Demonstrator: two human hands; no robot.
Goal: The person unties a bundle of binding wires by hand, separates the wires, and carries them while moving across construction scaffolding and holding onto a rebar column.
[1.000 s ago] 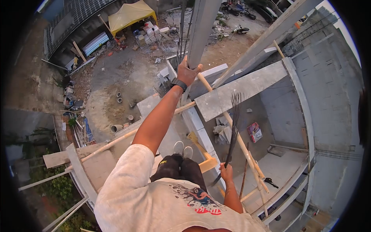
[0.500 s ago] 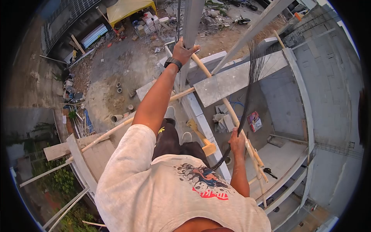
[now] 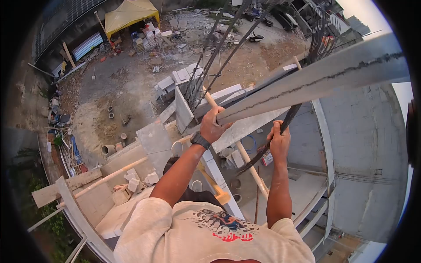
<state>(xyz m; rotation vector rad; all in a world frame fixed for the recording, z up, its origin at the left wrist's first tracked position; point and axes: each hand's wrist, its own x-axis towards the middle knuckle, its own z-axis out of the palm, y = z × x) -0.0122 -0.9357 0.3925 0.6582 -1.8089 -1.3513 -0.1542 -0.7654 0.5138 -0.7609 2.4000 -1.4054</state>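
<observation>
My left hand (image 3: 214, 128), wearing a black wristwatch (image 3: 200, 140), is closed at the near end of a long grey board (image 3: 315, 87) that slants up to the right. A dark crack-like line runs along the board's face. My right hand (image 3: 279, 141) grips a bundle of black wires (image 3: 291, 116), whose far ends fan out above the board. A wooden pole (image 3: 247, 164) passes beneath both hands, partly hidden by the board. Below my arms, a yellow-handled tool (image 3: 213, 182) lies near my shoes.
Thin steel rebars (image 3: 215, 59) rise from a column at the centre. Flat grey slabs (image 3: 152, 136) and broken blocks (image 3: 127, 186) lie to the left. The ground is far below, with a yellow canopy (image 3: 131, 16) and concrete rings (image 3: 108, 150). A block wall (image 3: 364, 153) stands on the right.
The grey board has tipped from upright to slanting right, and my left hand has moved down to its near end. My right hand has risen with the wires.
</observation>
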